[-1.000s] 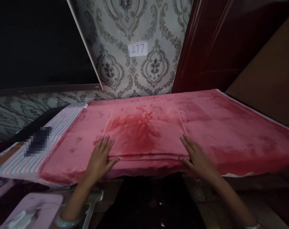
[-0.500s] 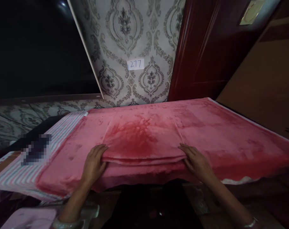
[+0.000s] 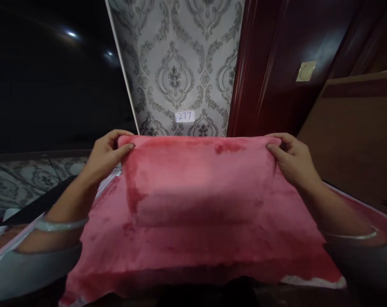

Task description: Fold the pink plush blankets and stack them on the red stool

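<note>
Two top corners of a pink plush cloth (image 3: 196, 170) are being gripped by the person standing at the spread pink blanket (image 3: 212, 247). The left hand (image 3: 108, 151) is closing on the cloth's left corner, its thumb pressing the near face while the other fingers are curling over and behind the edge. The right hand (image 3: 294, 160) is doing the same at the right corner, thumb in front and fingers tucking behind. Between them the top edge is running nearly straight and taut, and the cloth is hanging as a broad panel over the middle of the blanket; whether its lower edge is touching the blanket, I cannot tell.

A bracelet (image 3: 62, 224) is circling the left wrist, and a thin bangle (image 3: 353, 235) is ringing the right one. The blanket is showing a whitish border (image 3: 315, 282) at its near right corner.

Behind the cloth, a card (image 3: 185, 116) reading 277 is sitting on the patterned wall (image 3: 174, 55). A large black screen (image 3: 53, 81) is filling the left side, with lights reflecting in it. To the right, a dark red panel (image 3: 283, 51) is bearing a pale square plate (image 3: 306, 71), and a brown board (image 3: 356, 132) is standing nearer.
</note>
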Tool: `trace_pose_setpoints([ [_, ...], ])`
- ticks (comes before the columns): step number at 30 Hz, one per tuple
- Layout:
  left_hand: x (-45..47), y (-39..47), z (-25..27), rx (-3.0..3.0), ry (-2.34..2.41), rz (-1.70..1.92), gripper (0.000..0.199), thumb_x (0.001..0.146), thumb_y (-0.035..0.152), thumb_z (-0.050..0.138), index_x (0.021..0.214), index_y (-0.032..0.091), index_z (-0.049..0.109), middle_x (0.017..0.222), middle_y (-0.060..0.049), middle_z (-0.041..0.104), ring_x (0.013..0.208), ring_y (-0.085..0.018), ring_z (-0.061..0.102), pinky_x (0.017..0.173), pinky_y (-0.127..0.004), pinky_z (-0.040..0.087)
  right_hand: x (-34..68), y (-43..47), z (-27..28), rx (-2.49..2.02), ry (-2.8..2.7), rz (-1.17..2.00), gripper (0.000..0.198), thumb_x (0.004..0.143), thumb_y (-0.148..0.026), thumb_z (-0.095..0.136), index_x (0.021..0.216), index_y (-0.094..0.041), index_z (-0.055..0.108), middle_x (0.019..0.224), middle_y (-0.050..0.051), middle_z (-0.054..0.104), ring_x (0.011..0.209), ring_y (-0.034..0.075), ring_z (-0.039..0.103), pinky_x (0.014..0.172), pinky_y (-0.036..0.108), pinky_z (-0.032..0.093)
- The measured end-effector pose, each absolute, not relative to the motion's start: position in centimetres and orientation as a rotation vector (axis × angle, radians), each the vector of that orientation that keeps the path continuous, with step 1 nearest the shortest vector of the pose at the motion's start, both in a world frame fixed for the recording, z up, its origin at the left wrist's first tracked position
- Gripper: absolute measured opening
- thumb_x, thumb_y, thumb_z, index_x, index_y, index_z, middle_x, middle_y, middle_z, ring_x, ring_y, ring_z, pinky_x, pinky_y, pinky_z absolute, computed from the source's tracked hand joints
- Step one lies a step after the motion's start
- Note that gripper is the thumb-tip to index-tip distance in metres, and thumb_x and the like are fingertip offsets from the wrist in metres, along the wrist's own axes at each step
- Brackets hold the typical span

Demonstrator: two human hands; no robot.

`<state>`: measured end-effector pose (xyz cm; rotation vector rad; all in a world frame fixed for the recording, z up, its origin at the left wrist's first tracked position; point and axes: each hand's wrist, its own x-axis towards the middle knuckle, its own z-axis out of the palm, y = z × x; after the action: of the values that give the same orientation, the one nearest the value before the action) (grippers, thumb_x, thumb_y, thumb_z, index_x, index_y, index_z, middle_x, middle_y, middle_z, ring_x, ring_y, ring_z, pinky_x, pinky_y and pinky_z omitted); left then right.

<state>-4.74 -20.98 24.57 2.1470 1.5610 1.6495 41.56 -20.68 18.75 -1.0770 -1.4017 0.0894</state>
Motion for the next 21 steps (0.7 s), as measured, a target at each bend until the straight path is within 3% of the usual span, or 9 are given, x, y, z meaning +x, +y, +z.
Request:
trace_pose_setpoints([
  [4, -4.5, -16.4, 24.5, 1.961, 1.512, 1.468, 0.034, 0.072, 0.039, 0.067, 0.1, 0.02, 0.068, 0.094, -0.003, 0.07, 0.085, -0.017, 0.063, 0.077, -0.029, 0.054, 42.2, -15.4, 18.5, -1.127, -1.391, 0.356, 0.026, 0.081, -0.035, 0.064, 0.102, -0.02, 0.069, 0.095, 0.005, 0.07, 0.085, 0.021, 0.064, 0.076, 0.035, 0.053],
  [7, -3.8, -13.3, 20.1, 1.767, 1.678, 1.107, 0.031, 0.072, 0.039, 0.069, 0.095, 0.019, 0.068, 0.089, -0.002, 0.07, 0.082, -0.017, 0.064, 0.072, -0.026, 0.054, 41.8, -11.6, 14.0, -1.387, -1.419, 0.505, 0.03, 0.088, -0.028, 0.056, 0.113, -0.016, 0.067, 0.097, 0.008, 0.072, 0.083, 0.02, 0.066, 0.072, 0.031, 0.054],
  [10, -2.8, -11.4, 14.7, 1.578, 1.899, 0.767, 0.029, 0.07, 0.04, 0.072, 0.087, 0.017, 0.066, 0.078, -0.004, 0.069, 0.069, -0.019, 0.066, 0.064, -0.029, 0.054, 40.8, -9.5, 8.7, -1.676, -1.462, 0.618, 0.041, 0.09, -0.021, 0.047, 0.126, -0.009, 0.063, 0.086, 0.011, 0.073, 0.072, 0.02, 0.068, 0.063, 0.029, 0.053],
  [13, -1.8, -10.0, 10.9, 1.534, 1.989, 0.626, 0.028, 0.073, 0.043, 0.07, 0.082, 0.016, 0.066, 0.073, -0.006, 0.07, 0.066, -0.022, 0.067, 0.059, -0.032, 0.053, 39.6, -8.4, 5.4, -1.738, -1.533, 0.603, 0.048, 0.089, -0.019, 0.047, 0.133, -0.008, 0.06, 0.094, 0.014, 0.074, 0.08, 0.021, 0.071, 0.069, 0.031, 0.055],
  [18, 0.0, -7.9, 8.4, 1.66, 2.115, 0.507, 0.03, 0.084, 0.043, 0.059, 0.076, 0.016, 0.069, 0.087, -0.013, 0.074, 0.094, -0.029, 0.07, 0.076, -0.033, 0.053, 37.5, -6.2, 4.2, -1.736, -1.736, 0.496, 0.05, 0.093, -0.026, 0.048, 0.141, -0.015, 0.057, 0.13, 0.014, 0.067, 0.116, 0.024, 0.064, 0.097, 0.034, 0.049],
  [21, 1.1, -7.8, 7.2, 1.751, 2.217, 0.482, 0.028, 0.086, 0.039, 0.057, 0.087, 0.015, 0.072, 0.11, -0.019, 0.072, 0.116, -0.035, 0.062, 0.094, -0.04, 0.049, 36.4, -5.9, 3.2, -1.784, -1.815, 0.446, 0.046, 0.094, -0.027, 0.048, 0.137, -0.015, 0.061, 0.134, 0.014, 0.064, 0.125, 0.026, 0.06, 0.105, 0.037, 0.044],
])
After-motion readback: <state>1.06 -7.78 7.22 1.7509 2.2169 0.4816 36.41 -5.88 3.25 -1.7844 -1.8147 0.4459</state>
